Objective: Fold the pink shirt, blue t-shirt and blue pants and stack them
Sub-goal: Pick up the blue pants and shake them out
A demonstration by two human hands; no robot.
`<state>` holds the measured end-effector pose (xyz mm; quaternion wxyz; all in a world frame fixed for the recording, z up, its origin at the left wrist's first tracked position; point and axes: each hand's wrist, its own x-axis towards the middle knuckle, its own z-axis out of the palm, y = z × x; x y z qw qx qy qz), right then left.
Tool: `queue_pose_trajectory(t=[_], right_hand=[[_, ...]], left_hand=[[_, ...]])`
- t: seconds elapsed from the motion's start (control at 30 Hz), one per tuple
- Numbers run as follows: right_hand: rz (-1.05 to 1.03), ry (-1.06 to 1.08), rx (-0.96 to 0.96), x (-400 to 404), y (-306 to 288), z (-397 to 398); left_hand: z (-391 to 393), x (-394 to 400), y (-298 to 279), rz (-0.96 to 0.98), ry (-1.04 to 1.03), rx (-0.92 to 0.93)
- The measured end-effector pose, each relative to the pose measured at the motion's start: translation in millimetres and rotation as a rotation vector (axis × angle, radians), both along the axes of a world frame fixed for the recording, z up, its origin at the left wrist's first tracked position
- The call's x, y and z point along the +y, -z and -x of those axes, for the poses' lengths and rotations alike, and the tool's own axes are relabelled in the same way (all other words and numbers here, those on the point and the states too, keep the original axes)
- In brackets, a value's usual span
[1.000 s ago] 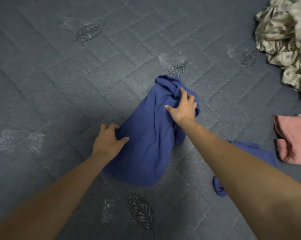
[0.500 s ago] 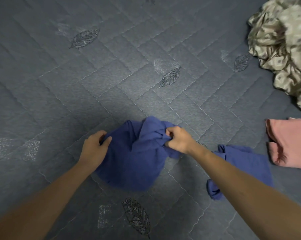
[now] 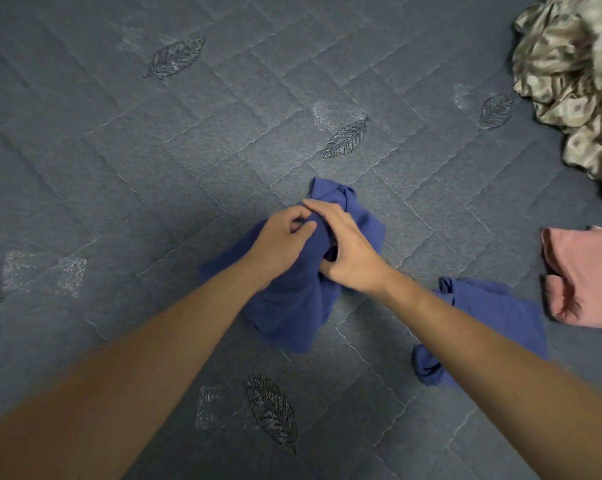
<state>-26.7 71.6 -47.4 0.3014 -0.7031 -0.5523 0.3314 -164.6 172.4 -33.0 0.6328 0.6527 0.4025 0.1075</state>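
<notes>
Both hands have drawn together since half a second ago: the left hand (image 3: 282, 242), which gripped the left edge of the bunched blue garment (image 3: 292, 299), now sits at its top, right against the right hand (image 3: 344, 252). The left fingers (image 3: 301, 216) are curled and pinch a fold of the blue cloth; the right hand lies over the bunch with its fingers fairly straight, and whether its thumb grips anything underneath cannot be told. The garment stands gathered into a taller heap on the grey quilted bed (image 3: 154, 168), near the middle of the view, and it is too crumpled to say whether it is the t-shirt or the pants.

A second blue garment (image 3: 493, 306) lies crumpled just to the right, partly covered by the right forearm. Beyond it the pink shirt (image 3: 583, 278) lies at the right edge, cut off by the frame. A patterned beige cloth (image 3: 569, 74) is heaped in the far right corner, well apart and also cut off.
</notes>
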Motion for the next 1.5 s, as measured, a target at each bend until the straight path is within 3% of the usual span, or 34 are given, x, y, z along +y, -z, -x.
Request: queue_pose_trajectory(t=[0.1, 0.17, 0.3, 0.4, 0.53, 0.67, 0.77, 0.9, 1.13, 1.27, 1.37, 1.5], right_hand=[[0.064, -0.022, 0.151, 7.1, 3.5, -5.1], [0.090, 0.031, 0.144, 5.8, 6.1, -14.6], [0.131, 0.198, 0.208, -8.9, 10.8, -33.2], [0.158, 0.190, 0.189, -20.7, 8.3, -44.9], [0.158, 0.221, 0.127, -34.6, 10.8, -64.4], [0.252, 0.280, -0.138, -50.9, 10.1, -85.5], [0.275, 0.114, -0.377, -52.9, -3.5, -75.7], [0.131, -0.073, -0.116, -35.5, -32.7, -39.8], [0.120, 0.059, 0.234, -26.4, -49.4, -36.3], [0.067, 0.100, 0.319, -33.3, -66.3, -42.7], [0.017, 0.126, 0.354, -37.8, -83.6, -49.0], [-0.008, 0.188, 0.321, -45.0, -110.9, -61.0]], left_hand=[[6.3, 5.4, -10.2, 0.146, -0.014, -0.053], [19.7, 6.2, -4.5, 0.182, 0.006, -0.029], [45.1, -5.0, 11.4, 0.243, 0.211, 0.072], [50.5, -17.5, 20.2, 0.119, 0.420, 0.146], [59.6, -17.6, 33.7, -0.080, 0.456, 0.276], [59.4, -13.0, 32.7, -0.077, 0.238, 0.182], [42.3, -13.6, 19.6, -0.042, 0.140, 0.013], [15.9, -22.8, 0.5, -0.146, 0.212, -0.032], [12.8, -34.7, -14.7, -0.106, 0.241, -0.068], [40.6, -36.9, 0.5, -0.146, 0.470, 0.095], [63.4, -34.2, 6.8, -0.318, 0.599, 0.329], [86.6, -25.8, -5.8, -0.581, 0.545, 0.541]])
